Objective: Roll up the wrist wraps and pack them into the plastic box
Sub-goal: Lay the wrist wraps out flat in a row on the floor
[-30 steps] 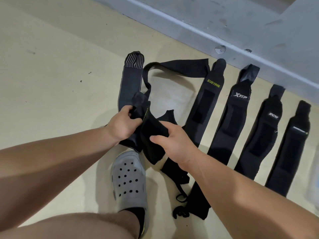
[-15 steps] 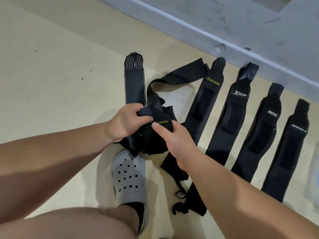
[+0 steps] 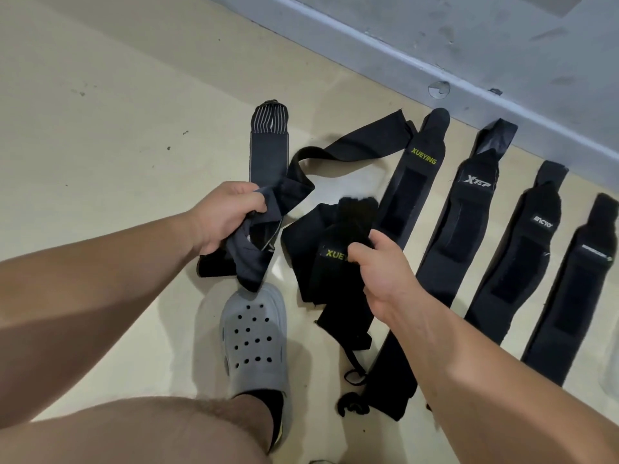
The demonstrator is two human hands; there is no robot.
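Even indoor light, soft shadows under arms, wide-angle bending at edges

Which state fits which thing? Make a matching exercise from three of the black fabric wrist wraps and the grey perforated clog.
1 bunched black XUEYING wrist wrap
2 black XTEP wrist wrap
3 striped-tip black wrist wrap
4 grey perforated clog

a being worn
b leftmost of the wraps
c gripped by the right hand
d flat on the floor, untouched

Pairs: 1-c, 2-d, 3-b, 4-a
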